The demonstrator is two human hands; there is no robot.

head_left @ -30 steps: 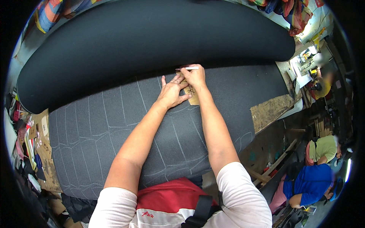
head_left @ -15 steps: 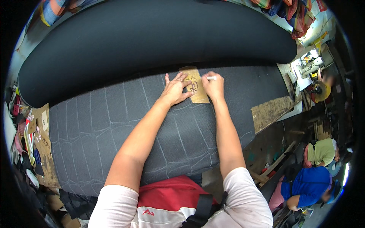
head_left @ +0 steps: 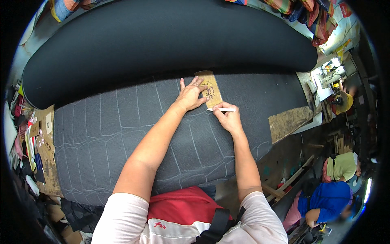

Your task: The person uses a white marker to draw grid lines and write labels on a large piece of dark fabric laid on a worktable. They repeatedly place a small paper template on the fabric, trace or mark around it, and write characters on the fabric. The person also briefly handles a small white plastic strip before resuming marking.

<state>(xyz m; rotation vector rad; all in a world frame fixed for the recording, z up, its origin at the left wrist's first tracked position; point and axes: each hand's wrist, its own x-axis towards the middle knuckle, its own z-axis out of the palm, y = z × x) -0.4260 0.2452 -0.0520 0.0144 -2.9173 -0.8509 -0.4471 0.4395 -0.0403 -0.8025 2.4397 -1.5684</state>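
On fabric point(head_left: 252, 97), inked tan card point(head_left: 213, 89) under splayed left fingers point(head_left: 201, 88), right fingers point(head_left: 218, 114) tight around white pen point(head_left: 228, 110).

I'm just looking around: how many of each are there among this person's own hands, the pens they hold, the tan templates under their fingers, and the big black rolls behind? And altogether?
Hands: 2 (left hand, right hand)
White pen: 1
Tan template: 1
Big black roll: 1
Total: 5

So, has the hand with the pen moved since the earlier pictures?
Yes. Judged against the dark roll, the right hand has moved away, from the far end of the brown card to its near edge.
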